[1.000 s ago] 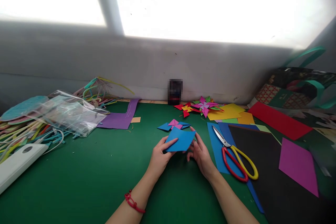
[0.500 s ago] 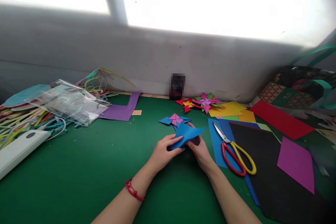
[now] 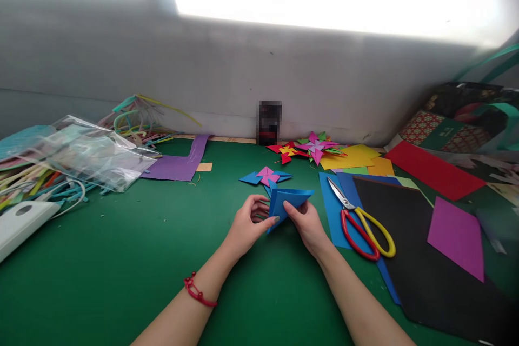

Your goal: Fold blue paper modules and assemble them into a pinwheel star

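Observation:
Both of my hands hold one blue paper square (image 3: 288,200), folded over into a triangle, just above the green table (image 3: 121,259). My left hand (image 3: 248,227) pinches its lower left corner, thumb on the paper, and has a red bracelet on the wrist. My right hand (image 3: 308,224) grips the fold from the right with thumb on top. A small blue and pink folded pinwheel (image 3: 266,176) lies just behind the paper.
Red-and-yellow scissors (image 3: 363,224) lie on blue (image 3: 330,211) and black sheets (image 3: 417,259) to the right, with a purple square (image 3: 456,238) and a red strip (image 3: 432,170). Colourful pinwheels (image 3: 312,152) and yellow paper sit by the wall. A plastic bag (image 3: 93,154), coloured cords and a white tray (image 3: 18,224) lie left.
The flat blue square has been folded over into a triangle between my hands. The view has also shifted slightly downward and to the right.

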A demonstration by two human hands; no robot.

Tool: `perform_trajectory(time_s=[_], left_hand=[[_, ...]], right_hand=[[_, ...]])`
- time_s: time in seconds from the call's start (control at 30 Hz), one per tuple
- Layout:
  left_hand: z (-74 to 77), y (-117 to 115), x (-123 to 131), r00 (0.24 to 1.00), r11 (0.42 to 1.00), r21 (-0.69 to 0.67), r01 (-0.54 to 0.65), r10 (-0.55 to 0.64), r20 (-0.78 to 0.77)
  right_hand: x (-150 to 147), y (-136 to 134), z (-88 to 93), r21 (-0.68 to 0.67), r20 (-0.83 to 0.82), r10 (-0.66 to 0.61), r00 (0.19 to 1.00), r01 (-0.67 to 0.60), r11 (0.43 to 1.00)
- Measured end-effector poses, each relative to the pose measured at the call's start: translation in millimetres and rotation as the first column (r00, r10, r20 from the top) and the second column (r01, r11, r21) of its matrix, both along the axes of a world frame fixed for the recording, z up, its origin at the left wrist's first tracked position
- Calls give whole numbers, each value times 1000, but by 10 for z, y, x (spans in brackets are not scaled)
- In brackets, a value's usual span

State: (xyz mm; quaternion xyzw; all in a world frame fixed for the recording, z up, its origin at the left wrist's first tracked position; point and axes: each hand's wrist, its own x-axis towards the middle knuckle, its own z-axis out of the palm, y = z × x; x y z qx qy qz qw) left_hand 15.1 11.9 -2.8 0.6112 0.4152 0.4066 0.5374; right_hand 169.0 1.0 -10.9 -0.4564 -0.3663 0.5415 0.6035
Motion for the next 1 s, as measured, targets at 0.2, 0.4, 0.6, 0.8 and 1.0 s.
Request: perform_trajectory(time_s=[0.2,0.4,0.6,0.8,1.0], left_hand=[[-55,8,-12,997,996,-37,79,-79,-8],[-46,14,-26,992,992,-23,125,-125,0],[-18,24,-43,987,985,-69,159,-161,-22],[67,14,-34,970,970,-66,234,-237,-51],[21,28,-43,970,981,-24,193,-195,-145]], right_hand=[[-10,-17,3,5,59,-12,998,12,1000],[-16,-29,35,-23,123,-13,992,16,1000],[-10,-23,39,-26,118,0,993,3,1000],[-13,-38,55,-39,134,58,989,-53,998],[-17,-46,51,-40,135,88,987,-83,996]])
